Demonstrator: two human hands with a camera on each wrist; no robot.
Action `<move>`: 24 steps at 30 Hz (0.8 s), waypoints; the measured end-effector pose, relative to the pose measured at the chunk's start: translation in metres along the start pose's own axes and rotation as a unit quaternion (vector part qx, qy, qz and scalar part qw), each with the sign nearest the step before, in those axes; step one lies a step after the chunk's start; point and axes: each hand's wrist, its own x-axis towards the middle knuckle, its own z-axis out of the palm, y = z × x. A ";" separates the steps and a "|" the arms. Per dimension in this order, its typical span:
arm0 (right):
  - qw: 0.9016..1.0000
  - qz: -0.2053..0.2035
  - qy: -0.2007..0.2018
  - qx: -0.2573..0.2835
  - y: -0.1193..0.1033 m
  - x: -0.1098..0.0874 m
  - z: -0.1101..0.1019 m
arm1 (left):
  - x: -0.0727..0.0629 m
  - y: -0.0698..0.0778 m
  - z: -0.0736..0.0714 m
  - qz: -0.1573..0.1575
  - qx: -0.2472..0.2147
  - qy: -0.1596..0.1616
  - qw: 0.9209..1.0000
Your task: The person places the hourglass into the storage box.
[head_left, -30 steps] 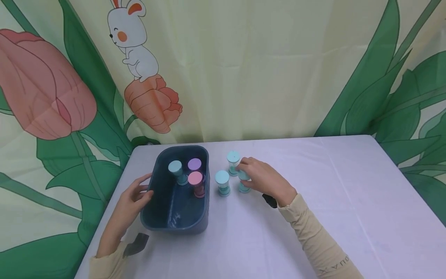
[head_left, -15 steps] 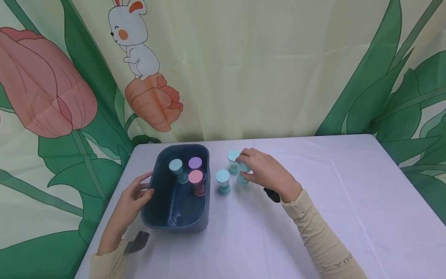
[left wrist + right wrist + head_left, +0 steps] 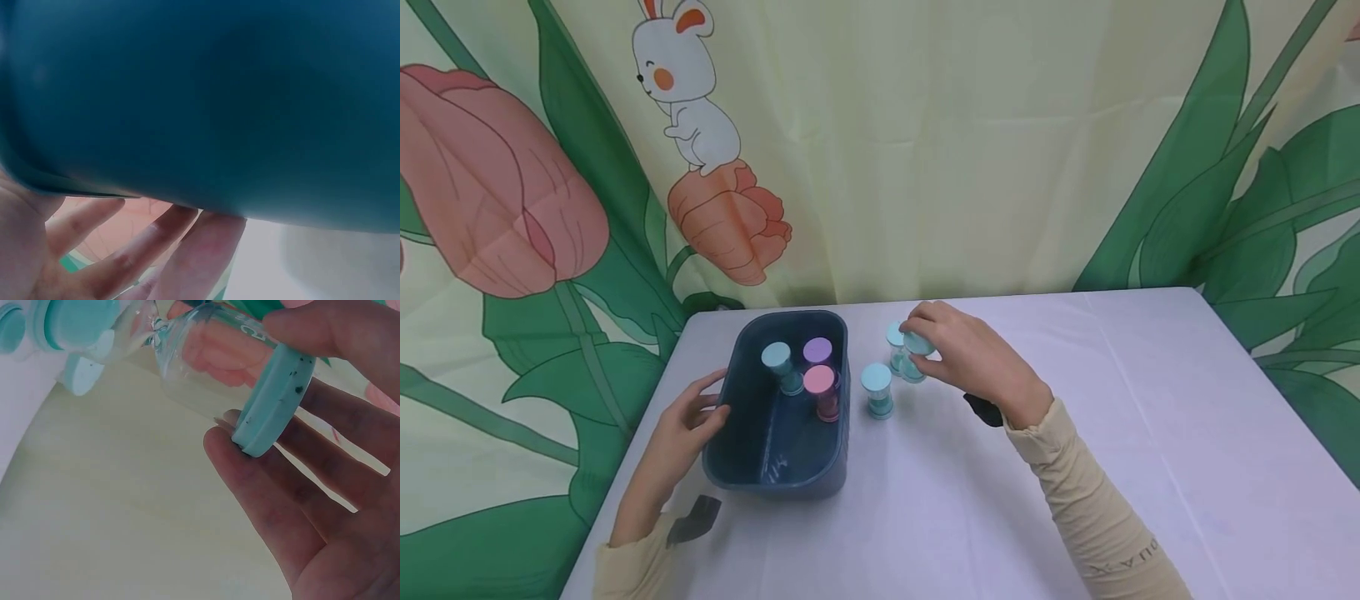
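My right hand pinches a teal-capped hourglass by its top cap, thumb on one side and fingers on the other. In the right wrist view its clear glass bulb shows below the cap. Close behind stands another teal hourglass, partly covered by the held one and the fingers. A third teal hourglass stands upright nearer the dark blue bin. With fairly straight fingers, my left hand touches the bin's left side, near the rim.
Inside the bin stand a blue hourglass, a purple one and a pink one, toward its far half. A white cloth covers the table. A printed curtain hangs behind the table's far edge.
My right hand has moved the held hourglass away from me and slightly left, toward the rear teal one. The left hand and bin stay in place.
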 end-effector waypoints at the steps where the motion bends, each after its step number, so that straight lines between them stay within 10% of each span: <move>1: 1.000 -0.001 0.002 0.002 -0.001 0.001 -0.001 | 0.000 0.000 0.000 0.000 0.000 0.000 1.000; 24: 0.998 -0.048 0.030 0.017 -0.021 0.034 -0.015 | 0.000 0.000 0.001 -0.002 -0.004 0.002 1.000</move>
